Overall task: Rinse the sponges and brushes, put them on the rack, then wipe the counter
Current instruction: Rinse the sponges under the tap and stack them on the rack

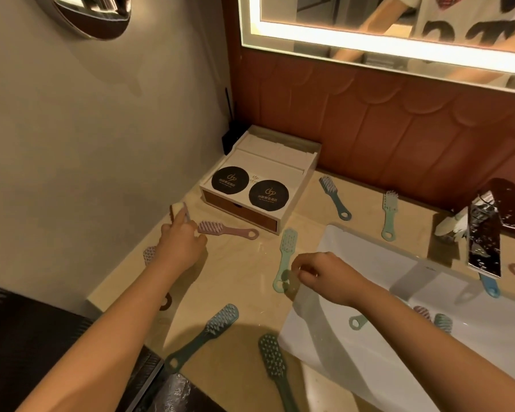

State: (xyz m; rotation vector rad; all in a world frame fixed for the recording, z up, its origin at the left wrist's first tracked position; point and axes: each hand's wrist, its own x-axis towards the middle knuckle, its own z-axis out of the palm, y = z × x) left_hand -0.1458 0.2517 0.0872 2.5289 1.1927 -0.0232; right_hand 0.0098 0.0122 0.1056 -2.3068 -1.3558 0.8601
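1. Nearest you, off the front-left corner of the sink (354,257), the dark green brush (272,358) and the grey-blue brush (208,331) lay bristles-up on the counter (244,275). Their handles ran back toward you.
2. Inside the sink, beneath your right forearm, at least two small brush heads (442,322) and a green loop handle (356,322) rested on the basin wall.
3. Your right hand (324,275) hung over the sink's left rim, wrist bent and fingers curled. Its tips were just beside the loop end of the mint brush (286,257); I could not tell whether you had pinched it or only neared it.
4. That mint brush was the one the next move turned on, in my judgement. It lay just left of the sink, its long axis running away from you, loop end near and bristle head far. Your right hand was much the nearer, so a short lift by the loop toward the basin looked enough.
5. Further left of the sink, your left hand (180,245) was stretched out on a nearly straight arm. It gripped a small pale item (179,210), sponge or brush I could not say, close to the wall.
6. The pink brush (226,230) lay just to the sink side of that hand, head toward your knuckles and loop toward the sink.
7. Farthest, behind the sink's back-left corner, the teal brush (333,197) and the pale green brush (388,214) lay untouched.
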